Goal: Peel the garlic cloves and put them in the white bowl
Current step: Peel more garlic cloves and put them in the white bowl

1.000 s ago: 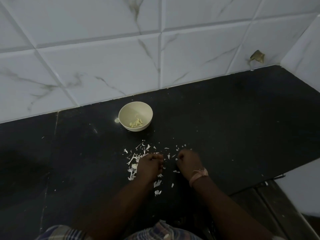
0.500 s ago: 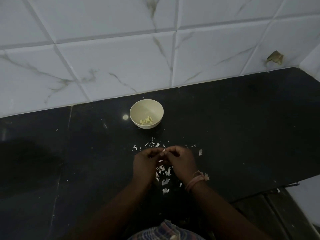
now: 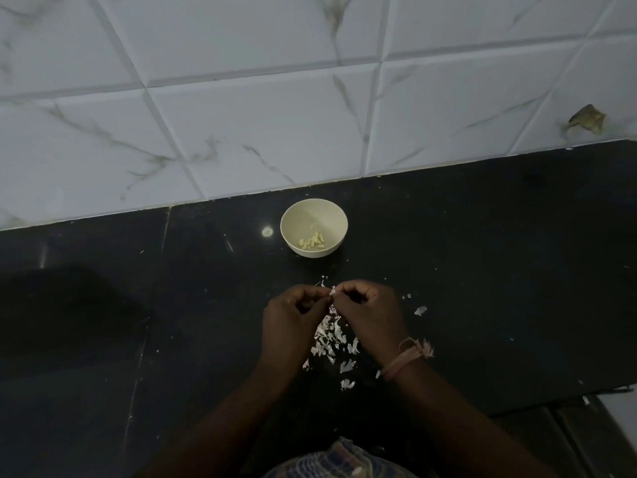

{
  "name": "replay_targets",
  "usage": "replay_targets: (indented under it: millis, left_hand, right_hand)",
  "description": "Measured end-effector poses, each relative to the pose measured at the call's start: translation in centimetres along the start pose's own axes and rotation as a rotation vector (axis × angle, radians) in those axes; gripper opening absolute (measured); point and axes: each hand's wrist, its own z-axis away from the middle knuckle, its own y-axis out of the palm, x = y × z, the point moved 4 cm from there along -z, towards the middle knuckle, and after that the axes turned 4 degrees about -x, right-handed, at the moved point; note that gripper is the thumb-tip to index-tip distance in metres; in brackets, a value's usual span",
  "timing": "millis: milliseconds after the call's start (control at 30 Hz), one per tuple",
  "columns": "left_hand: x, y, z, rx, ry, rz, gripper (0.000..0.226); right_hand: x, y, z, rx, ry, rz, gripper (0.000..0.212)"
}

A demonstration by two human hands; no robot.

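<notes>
The white bowl sits on the black counter near the wall and holds several peeled yellowish cloves. In front of it my left hand and my right hand meet fingertip to fingertip, both with curled fingers. Between them they pinch a small garlic clove, of which only a pale bit of skin shows. Under the hands lies a scatter of white garlic peels.
The black counter runs left and right, with a seam at the left. A white marbled tile wall stands just behind the bowl. The counter's front edge drops off at the lower right. A pink thread band wraps my right wrist.
A second ago my hands were apart, low on the counter among the peels. They have come together and lifted, now pinching the clove between them. The view has shifted, so the bowl appears further right.
</notes>
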Motion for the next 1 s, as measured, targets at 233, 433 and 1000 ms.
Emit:
replay_targets:
  millis: [233,433,1000]
  left_hand:
    - [0.1,-1.1,0.2,0.081,-0.015,0.007,0.014]
    - [-0.1,-1.3,0.2,0.083,0.008,0.035,0.018]
    - [-0.3,-1.0,-0.5,0.170,-0.065,0.221,0.012]
  right_hand:
    - [0.3,0.3,0.9,0.087,0.010,0.036,0.014]
    - [0.5,1.0,0.8,0.119,0.042,0.043,0.018]
    - [1.6,0.8,0.4,0.130,0.153,-0.009,0.011]
